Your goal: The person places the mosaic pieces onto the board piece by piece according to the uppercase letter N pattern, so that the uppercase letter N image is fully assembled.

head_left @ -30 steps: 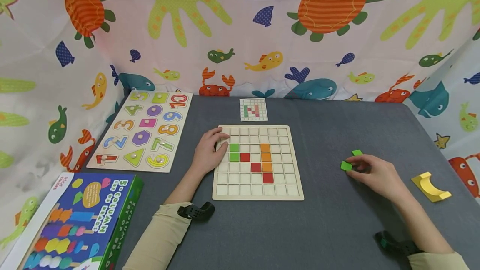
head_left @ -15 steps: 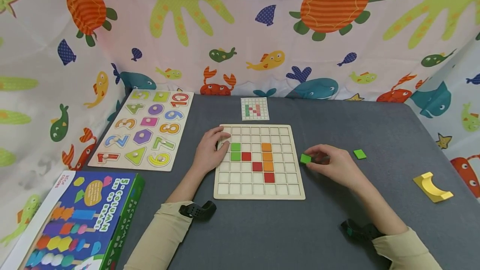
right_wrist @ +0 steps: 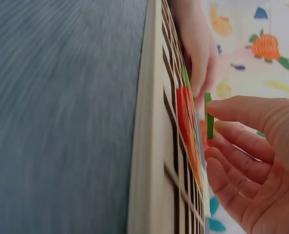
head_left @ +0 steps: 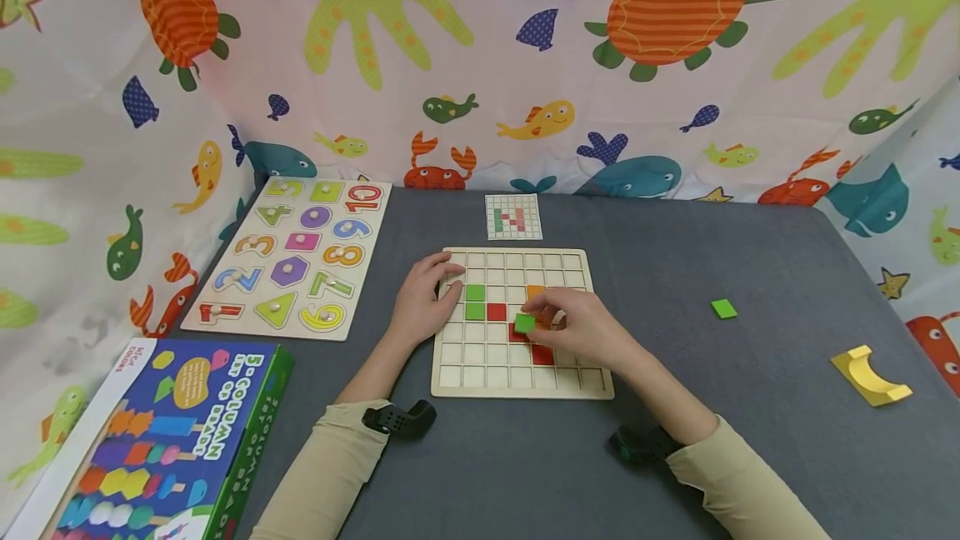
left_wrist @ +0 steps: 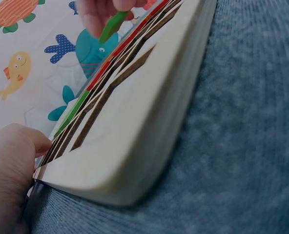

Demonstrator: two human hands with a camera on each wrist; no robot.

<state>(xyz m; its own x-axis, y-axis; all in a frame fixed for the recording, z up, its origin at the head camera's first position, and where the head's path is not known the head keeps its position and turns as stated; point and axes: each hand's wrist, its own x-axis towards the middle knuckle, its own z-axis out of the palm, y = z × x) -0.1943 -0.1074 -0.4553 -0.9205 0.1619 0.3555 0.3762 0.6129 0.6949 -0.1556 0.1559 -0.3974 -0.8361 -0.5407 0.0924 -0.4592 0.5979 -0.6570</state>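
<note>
A flat wooden grid board (head_left: 457, 373) lies on the table with green, red and orange square tiles in some of its cells. My left hand (head_left: 423, 298) rests at the board's left edge, thumb and fingers extended onto its rim. Over the middle of the board, my right hand (head_left: 581, 327) pinches a green square tile (head_left: 525, 323) between thumb and fingers. In the right wrist view that thin green tile (right_wrist: 209, 117) stands on edge, apart from the board. The right hand partly hides the orange tiles and a red tile (head_left: 542, 355).
Another green tile (head_left: 723, 308) and a yellow arched block (head_left: 870, 375) lie on the right. A small pattern card (head_left: 513, 217) sits behind the board. On the left are a number-and-shape puzzle board (head_left: 300, 277) and a blue bead-set box (head_left: 172, 432).
My right hand has carried the green tile leftward from the right side of the table to above the board. The left hand stays at the board's edge.
</note>
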